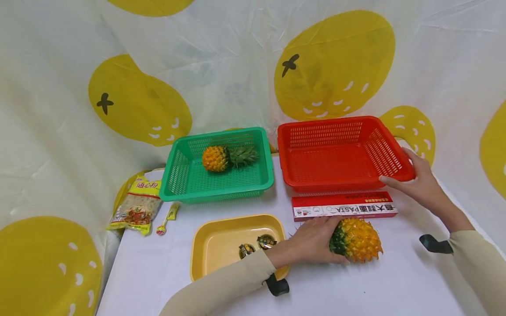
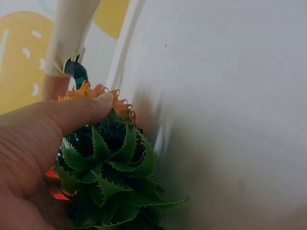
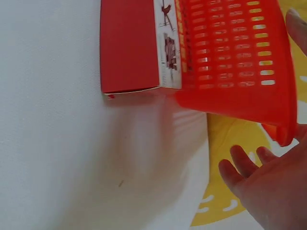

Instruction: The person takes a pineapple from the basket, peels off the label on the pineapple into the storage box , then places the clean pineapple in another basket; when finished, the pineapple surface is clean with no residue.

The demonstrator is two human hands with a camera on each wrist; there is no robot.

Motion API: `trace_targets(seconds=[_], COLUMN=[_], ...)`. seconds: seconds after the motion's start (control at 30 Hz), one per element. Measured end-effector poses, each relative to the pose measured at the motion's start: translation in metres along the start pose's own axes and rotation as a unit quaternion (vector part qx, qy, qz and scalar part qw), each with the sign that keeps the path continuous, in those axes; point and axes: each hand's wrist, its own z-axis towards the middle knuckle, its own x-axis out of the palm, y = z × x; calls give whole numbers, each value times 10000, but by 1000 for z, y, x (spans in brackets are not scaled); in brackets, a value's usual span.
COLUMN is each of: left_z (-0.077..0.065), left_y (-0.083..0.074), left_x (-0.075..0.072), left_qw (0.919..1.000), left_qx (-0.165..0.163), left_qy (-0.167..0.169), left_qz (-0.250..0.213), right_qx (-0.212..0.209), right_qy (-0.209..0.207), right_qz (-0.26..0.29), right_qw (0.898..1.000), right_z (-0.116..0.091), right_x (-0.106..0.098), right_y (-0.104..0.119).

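My left hand (image 1: 312, 241) grips a small orange pineapple (image 1: 361, 240) around its leafy end, low over the white table. In the left wrist view, the thumb lies across where the spiky green leaves (image 2: 110, 177) meet the fruit; the other fingers are mostly hidden. At the right front corner of a red basket (image 1: 324, 186), my right hand (image 1: 424, 186) holds the rim, with the thumb on the front edge and the fingers at the right side. The right wrist view shows several fingertips spread below that rim. Nothing lies inside the red basket.
A red pasta box (image 1: 344, 206) lies before the red basket. To the left, a green basket (image 1: 217, 195) holds another pineapple (image 1: 215, 159). A yellow tray (image 1: 199, 250) with two black-labelled items, a lollipop (image 1: 161, 229) and a yellow food bag (image 1: 136, 206) are also there.
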Motion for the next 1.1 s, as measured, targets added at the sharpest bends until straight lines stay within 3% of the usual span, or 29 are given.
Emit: trace_targets(seconds=[0.2,0.37,0.77,1.1], left_z=[1,1,4,5], left_y=[1,2,1,0], left_x=[3,4,4,1], left_qw=[10000,9999,9996,9997], left_qx=[54,58,-25,21], left_qy=[-56,-80,-191,-237], left_qz=[41,82,210,-94], right_qx=[339,501,496,449], right_qy=[250,205,59,40], right_qz=[158,260,458,449], right_qw=[9990,9982,9977,9980], right_z=[3,9,14,11], right_x=[2,0,6,7], right_y=[-10,-13,-21,-23])
